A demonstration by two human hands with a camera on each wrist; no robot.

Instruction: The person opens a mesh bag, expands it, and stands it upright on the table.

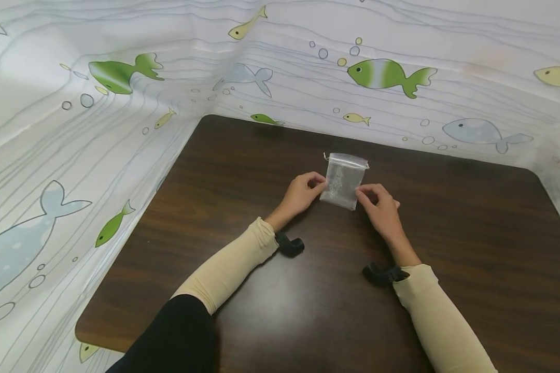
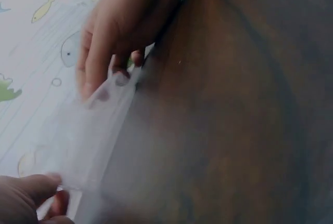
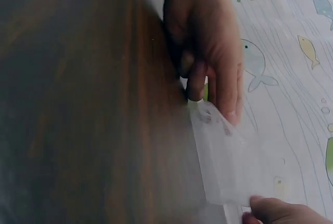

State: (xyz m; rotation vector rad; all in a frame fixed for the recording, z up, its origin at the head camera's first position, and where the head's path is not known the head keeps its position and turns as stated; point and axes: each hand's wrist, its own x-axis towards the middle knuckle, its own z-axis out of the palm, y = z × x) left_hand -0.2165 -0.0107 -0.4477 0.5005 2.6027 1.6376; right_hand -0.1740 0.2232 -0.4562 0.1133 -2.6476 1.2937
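Observation:
A small see-through drawstring pouch (image 1: 343,181) is stretched between both hands near the far middle of the table, its gathered, corded mouth pointing away. My left hand (image 1: 303,192) pinches the left side edge between thumb and fingers. On the opposite edge my right hand (image 1: 381,210) pinches too. The left wrist view shows the pouch (image 2: 78,135) pale and sheer between the left hand (image 2: 26,198) and the right hand (image 2: 130,21). Seen from the right wrist, its panel (image 3: 229,156) looks flat. Whether it touches the table I cannot tell.
A dark brown wooden table (image 1: 280,311) with rounded corners lies beneath both arms. White cloth walls (image 1: 298,93) printed with fish stand along its far and left sides. Each wrist bears a black strap mount, such as the left one (image 1: 289,244).

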